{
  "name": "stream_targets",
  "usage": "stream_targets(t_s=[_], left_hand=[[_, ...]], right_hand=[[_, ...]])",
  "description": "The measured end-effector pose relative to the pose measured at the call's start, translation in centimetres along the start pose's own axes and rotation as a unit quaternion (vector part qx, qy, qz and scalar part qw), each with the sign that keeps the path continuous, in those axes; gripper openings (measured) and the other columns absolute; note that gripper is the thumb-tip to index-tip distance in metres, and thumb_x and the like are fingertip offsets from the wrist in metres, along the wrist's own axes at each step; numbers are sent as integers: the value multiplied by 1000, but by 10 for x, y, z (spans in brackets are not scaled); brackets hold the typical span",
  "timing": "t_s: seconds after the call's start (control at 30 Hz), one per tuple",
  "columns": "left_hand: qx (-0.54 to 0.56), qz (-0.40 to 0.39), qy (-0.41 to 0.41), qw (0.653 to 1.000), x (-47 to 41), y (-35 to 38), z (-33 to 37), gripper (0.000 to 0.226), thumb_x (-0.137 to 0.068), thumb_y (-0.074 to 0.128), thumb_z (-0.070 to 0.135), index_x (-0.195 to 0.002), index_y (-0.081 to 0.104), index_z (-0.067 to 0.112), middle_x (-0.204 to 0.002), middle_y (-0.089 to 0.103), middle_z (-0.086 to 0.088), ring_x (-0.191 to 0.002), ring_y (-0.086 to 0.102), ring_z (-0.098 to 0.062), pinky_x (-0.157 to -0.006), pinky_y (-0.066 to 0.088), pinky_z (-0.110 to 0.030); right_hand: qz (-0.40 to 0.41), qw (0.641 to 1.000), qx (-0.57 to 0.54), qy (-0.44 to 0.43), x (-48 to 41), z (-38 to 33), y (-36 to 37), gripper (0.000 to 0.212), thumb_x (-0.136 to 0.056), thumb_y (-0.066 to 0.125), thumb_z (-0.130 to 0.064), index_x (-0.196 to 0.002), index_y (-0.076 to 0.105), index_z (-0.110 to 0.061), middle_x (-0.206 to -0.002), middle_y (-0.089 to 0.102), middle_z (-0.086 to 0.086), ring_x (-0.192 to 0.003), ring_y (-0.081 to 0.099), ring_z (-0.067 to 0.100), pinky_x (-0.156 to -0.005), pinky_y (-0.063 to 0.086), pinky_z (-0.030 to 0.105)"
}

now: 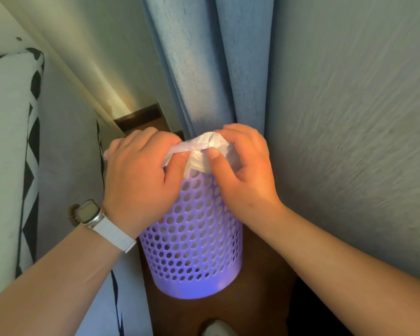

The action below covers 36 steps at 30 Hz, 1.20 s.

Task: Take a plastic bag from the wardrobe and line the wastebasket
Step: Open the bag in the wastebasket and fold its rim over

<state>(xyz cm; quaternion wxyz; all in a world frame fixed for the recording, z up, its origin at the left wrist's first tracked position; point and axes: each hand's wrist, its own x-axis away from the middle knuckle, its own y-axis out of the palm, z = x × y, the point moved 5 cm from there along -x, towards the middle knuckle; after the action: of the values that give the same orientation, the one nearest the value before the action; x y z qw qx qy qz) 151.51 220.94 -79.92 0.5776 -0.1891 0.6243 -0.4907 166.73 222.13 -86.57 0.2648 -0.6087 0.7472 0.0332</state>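
Bag: crumpled white plastic bag (204, 151) lay bunched directly above purple perforated wastebasket (192, 238) | Hands: left hand (141, 170) and right hand (245, 170) both pinched it, level, either side | Judgement: mouth unopened, basket straight below

Both bare forearms reaching forward and inward from the lower corners, hands meeting at centre. Left hand (141, 173) back up, knuckles toward camera, fingers curled closed, thumb tucked against pinched white plastic. White-strapped silver smartwatch (100, 220) on left wrist. Right hand (245, 170) just beside the left, fingers bent over the top, thumb (215, 157) pressing in from the near side, also gripping closed.
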Motion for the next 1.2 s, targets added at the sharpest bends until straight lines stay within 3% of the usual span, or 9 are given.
stream_targets(t_s=[0.47,0.7,0.93,1.07,1.2], left_hand=[[84,29,17,996,0,-2,-6,19,-94,53,21,-85,63,7,-77,49,6,-68,50,-20,-64,43,-47],[100,22,38,994,0,-3,-3,21,-94,53,22,-86,64,5,-75,48,5,-66,47,-18,-61,41,-44],[34,2,40,999,0,-6,10,39,-88,50,35,-112,67,11,-102,68,-5,-93,62,-27,-86,43,-44],[46,-8,24,999,-1,-6,12,38,-89,48,37,-113,67,14,-100,67,-1,-92,60,-25,-88,40,-42],[101,-32,16,994,-2,-2,6,39,-90,51,44,-109,68,14,-93,66,0,-87,61,-24,-81,45,-50]], right_hand=[[33,997,-63,-5,-8,7,-11,26,-84,63,-39,-107,59,-27,-120,55,2,-120,51,19,-104,40,41],[54,997,-46,19,-7,6,-14,15,-82,58,-35,-94,55,-27,-98,50,-12,-100,52,15,-91,43,40],[78,997,18,3,-6,-7,-14,16,-83,59,-36,-91,56,-23,-94,48,-9,-94,43,6,-93,40,54],[70,997,25,3,-4,-15,-10,17,-83,59,-36,-91,57,-22,-94,47,-10,-95,43,7,-92,40,50],[52,998,43,17,-2,-14,-6,17,-84,60,-37,-93,58,-24,-96,48,-8,-98,41,9,-94,36,35]])
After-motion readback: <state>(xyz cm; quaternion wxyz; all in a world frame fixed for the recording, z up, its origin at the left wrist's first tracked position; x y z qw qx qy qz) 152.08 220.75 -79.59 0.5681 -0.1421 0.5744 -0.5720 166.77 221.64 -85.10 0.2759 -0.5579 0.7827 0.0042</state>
